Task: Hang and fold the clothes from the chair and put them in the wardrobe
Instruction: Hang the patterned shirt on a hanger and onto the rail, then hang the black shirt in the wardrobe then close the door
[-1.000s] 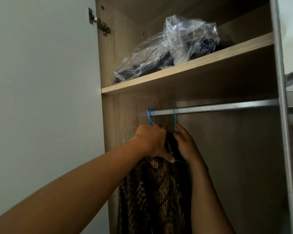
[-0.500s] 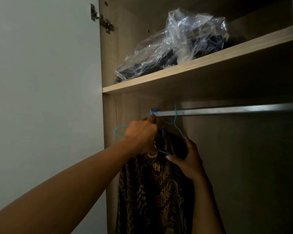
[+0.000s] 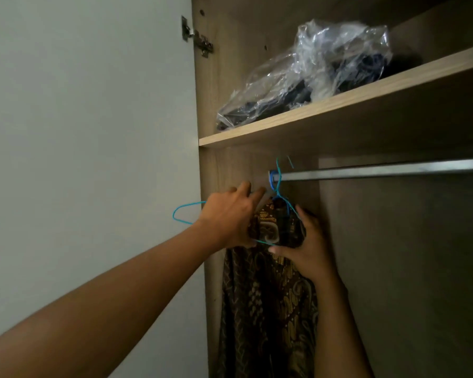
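The left hand (image 3: 227, 216) now spreads its fingers (image 3: 246, 188) loose beside the hook, where a second ago they were clenched below the rail. The right hand (image 3: 307, 246) curls round the bunched top of the brown patterned garment (image 3: 268, 301) and the blue hanger (image 3: 173, 214). The hook has moved to the left end of the rail (image 3: 380, 171), so this piece looks nearly hung. In the wardrobe (image 3: 230, 165), the shelf (image 3: 339, 103) above holds a plastic bag (image 3: 339, 55) of dark things.
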Available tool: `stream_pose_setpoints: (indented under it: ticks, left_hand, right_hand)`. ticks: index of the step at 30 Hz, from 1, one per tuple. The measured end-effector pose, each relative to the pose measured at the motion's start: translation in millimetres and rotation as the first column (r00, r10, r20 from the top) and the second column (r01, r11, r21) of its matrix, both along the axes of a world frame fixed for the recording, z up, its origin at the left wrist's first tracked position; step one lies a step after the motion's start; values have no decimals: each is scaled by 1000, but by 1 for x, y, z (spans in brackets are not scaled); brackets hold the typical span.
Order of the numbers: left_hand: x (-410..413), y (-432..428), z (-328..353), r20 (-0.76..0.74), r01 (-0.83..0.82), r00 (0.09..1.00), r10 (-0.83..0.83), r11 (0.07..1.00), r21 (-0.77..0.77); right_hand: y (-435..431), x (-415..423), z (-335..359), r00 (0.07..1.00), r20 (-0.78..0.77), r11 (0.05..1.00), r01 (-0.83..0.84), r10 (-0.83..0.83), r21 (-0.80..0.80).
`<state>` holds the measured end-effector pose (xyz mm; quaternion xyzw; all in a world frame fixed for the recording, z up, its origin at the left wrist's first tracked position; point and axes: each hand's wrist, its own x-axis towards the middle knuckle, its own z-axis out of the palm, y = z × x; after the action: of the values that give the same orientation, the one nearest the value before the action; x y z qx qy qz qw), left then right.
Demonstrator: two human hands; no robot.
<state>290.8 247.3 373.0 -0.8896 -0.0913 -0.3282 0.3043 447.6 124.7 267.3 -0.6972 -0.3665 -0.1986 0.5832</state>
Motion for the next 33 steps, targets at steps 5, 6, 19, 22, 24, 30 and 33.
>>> stream_pose_setpoints:
  ticks: [5,6,19,22,24,30,33]
  left_hand:
    - [-62,15,-7,22,-86,996,87,996,-34]
    - [-78,16,-9,15,-104,994,105,993,-50]
    - [-409,0,-43,112,-391,895,432,880,-270]
    - [-493,-11,-54,132,-490,831,540,823,-287]
    - [-542,-16,-62,141,-558,778,612,776,-292]
    - [-657,-21,-101,94,-676,638,764,614,-407]
    - [-693,-10,-130,57,-702,579,813,533,-473]
  right_hand:
    - [18,-58,3,992,120,998,-30,36,-51]
    - [21,-73,4,988,145,997,-36,47,-73]
    - [55,-359,27,840,434,906,-146,326,-397]
    - [66,-440,25,779,470,875,-202,415,-439]
    - [74,-489,19,743,470,848,-248,477,-469]
    - [110,-611,-17,636,463,759,-327,617,-563]
    - [136,-653,-44,584,423,689,-365,693,-626]
